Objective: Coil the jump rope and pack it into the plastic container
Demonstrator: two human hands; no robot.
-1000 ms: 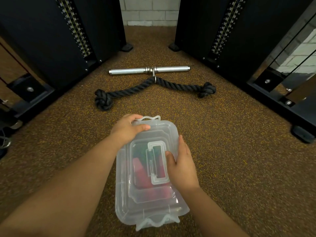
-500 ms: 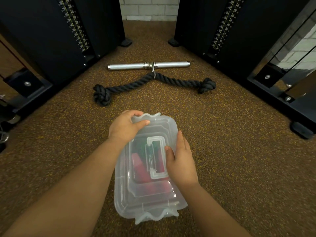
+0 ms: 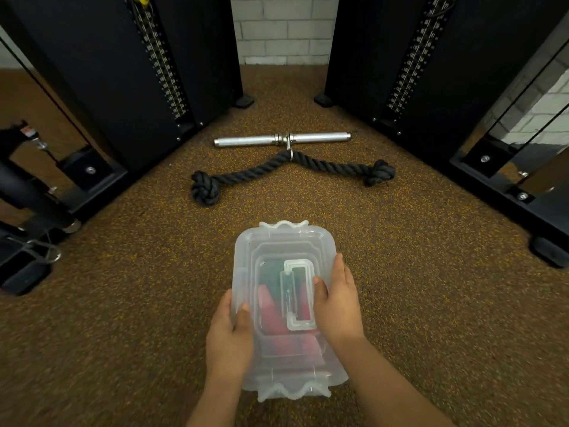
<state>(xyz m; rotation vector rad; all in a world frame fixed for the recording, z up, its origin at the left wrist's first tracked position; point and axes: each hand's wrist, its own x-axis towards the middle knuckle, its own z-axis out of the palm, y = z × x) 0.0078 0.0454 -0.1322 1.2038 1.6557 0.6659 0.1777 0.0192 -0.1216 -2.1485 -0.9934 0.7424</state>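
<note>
Since the earlier pictures the left hand (image 3: 229, 337) has left the far end of the plastic container (image 3: 286, 306) and come back to its near left side, and the view has tipped up a little, so more of the brick wall (image 3: 280, 29) shows.

The left hand now clasps the container's left edge, thumb over the lid (image 3: 277, 241) and fingers down the wall. The jump rope (image 3: 277, 309) lies inside, seen through the clear lid as a blurred mass of red and green, directly between the two hands and under their thumbs. Whether it is neatly coiled I cannot tell. The right hand (image 3: 338, 306) grips the right edge, thumb resting beside the lid's folded carry handle (image 3: 297, 295). The container sits on the speckled floor (image 3: 123, 288), well apart from the thick black rope (image 3: 289, 172) and the metal bar (image 3: 281, 139) beyond it.

The main risk, as I judge it, is the lid. The wavy clips at the far and near ends look as though they may not be snapped down; if so, lifting the box by its sides could let the lid pop and the rope spring out. Pressing unevenly on the thin plastic could also leave one corner proud.
</note>
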